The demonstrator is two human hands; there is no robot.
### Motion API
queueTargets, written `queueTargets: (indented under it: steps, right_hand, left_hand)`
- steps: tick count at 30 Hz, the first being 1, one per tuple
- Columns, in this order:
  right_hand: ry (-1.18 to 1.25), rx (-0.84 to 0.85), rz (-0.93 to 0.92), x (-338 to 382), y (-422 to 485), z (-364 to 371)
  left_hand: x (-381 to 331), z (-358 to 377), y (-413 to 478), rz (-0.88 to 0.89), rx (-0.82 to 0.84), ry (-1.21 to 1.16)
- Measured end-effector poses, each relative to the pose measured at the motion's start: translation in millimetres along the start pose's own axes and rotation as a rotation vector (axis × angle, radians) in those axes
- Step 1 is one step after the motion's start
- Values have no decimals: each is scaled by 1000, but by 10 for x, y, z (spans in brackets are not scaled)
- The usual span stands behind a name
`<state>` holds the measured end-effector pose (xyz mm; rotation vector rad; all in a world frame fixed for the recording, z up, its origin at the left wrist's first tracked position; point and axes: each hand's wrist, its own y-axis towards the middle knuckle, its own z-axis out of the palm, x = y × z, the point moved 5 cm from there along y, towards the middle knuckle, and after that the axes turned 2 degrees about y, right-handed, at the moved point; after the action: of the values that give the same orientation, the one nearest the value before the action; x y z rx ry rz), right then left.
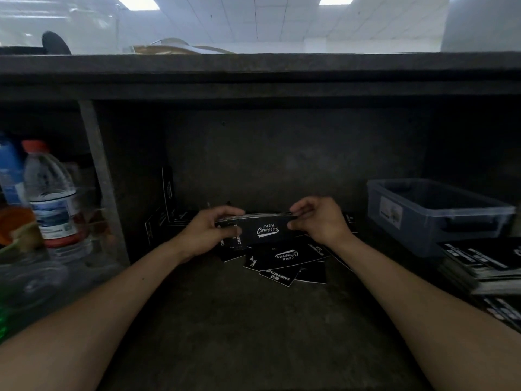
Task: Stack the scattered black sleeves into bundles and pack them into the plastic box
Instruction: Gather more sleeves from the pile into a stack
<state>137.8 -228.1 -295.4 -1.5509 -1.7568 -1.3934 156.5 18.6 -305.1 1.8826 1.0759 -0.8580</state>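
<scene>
Black on the bundle of flat black card sleeves (262, 228), white script lettering across the front, pale grey stripe along the top edges. Same black, same white print on the loose card sleeves (284, 258) scattered below. Translucent grey-blue for the rectangular plastic box (417, 235), pale label (390, 211) on its side. Off left, clear plastic water bottle (53, 193): red cap, white-and-blue wrap, red band underneath. Dull, mottled dark grey-brown all over the worn bench top (239, 320).
</scene>
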Motion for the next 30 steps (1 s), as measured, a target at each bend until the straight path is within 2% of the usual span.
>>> queueTargets:
  steps: [3, 4, 7, 8, 10, 18, 22, 30]
  right_hand:
    - [-122, 35, -30, 73, 0, -71]
    - [-171, 118, -21, 90, -13, -80]
    - [-339, 517, 81, 79, -143, -22]
    - [-406, 601, 107, 68, -185, 0]
    - [-441, 659, 118, 71, -215, 29]
    - [-310, 614, 20, 132, -167, 22]
    - [-126, 455, 8, 173, -87, -185]
    - [44, 412, 103, 126, -76, -121]
  left_hand:
    - [17, 0, 2, 29, -6, 58]
    - [13, -1, 7, 30, -12, 56]
    - [27, -9, 20, 17, -30, 41]
    - [36, -11, 27, 15, -39, 30]
    - [60, -21, 39, 5, -65, -5]
    - [57, -11, 44, -36, -72, -31]
    - [68, -11, 46, -43, -66, -38]
    - [70, 0, 59, -44, -67, -31]
